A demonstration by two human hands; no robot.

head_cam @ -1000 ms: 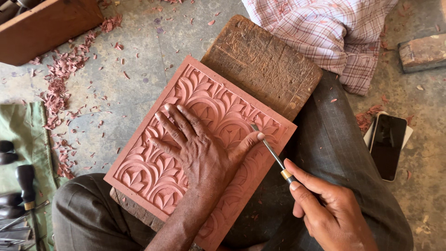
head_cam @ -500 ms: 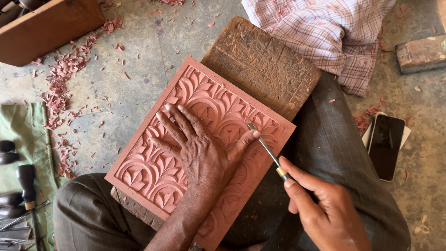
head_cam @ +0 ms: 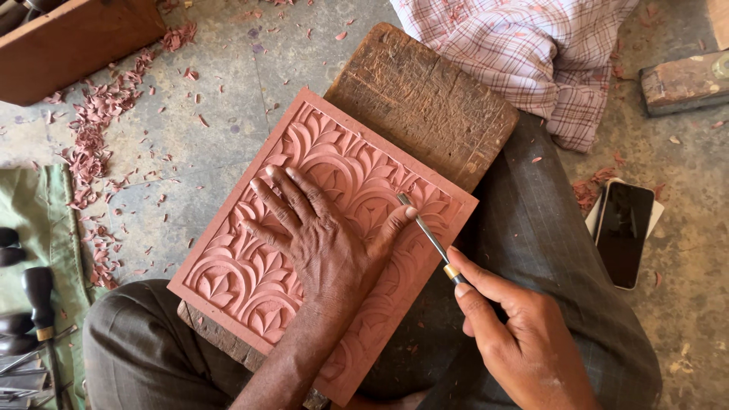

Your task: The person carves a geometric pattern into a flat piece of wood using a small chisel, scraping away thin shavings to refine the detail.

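My right hand (head_cam: 524, 342), lower right of frame, pinches a slim carving chisel (head_cam: 425, 234) by its handle; the blade tip meets the carved terracotta-coloured panel (head_cam: 250, 266) at frame centre, just beside my left thumb. Left hand (head_cam: 323, 235) lies flat, fingers spread, holding nothing, pressing the panel onto the wooden block (head_cam: 425, 99) on my lap. Risk: a slip drives the tip into that thumb, or gouges the leaf relief. Panel overhangs the block; uneven pressure could tip it.
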